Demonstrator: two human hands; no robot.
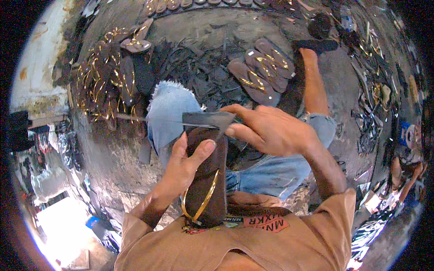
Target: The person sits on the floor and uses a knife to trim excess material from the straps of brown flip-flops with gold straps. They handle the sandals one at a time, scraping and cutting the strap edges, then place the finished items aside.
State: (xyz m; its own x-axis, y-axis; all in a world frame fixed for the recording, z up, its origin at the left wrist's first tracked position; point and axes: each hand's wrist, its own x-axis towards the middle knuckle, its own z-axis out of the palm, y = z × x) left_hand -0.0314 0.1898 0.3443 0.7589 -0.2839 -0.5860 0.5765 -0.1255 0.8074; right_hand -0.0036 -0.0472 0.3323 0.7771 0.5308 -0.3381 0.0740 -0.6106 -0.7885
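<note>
Floor [203,27]: dark, littered with black offcuts, spreading far and to both sides of the seated worker.

Heap, far left [101,77]: many dark sandals with gold straps, piled loosely; whether they were finished could not be told.

Group of three, far centre [262,67]: brown sandals with gold straps, laid side by side, looking complete.

Scrap pile, right [373,108]: dark strips and trimmings.

Sandal in work [207,176]: dark brown sole with gold strap, stood on end on the lap, near centre. Left hand [183,169] wrapped around its left edge, thumb pressed at the top. Trimming of the toe end appeared under way, not finished.

Right hand [271,128]: closed on a dark flat blade [208,119], set across the sandal's top edge.

Labels: a small blue box [92,221], near left; a red patch with lettering [266,222] on the tan shirt.
</note>
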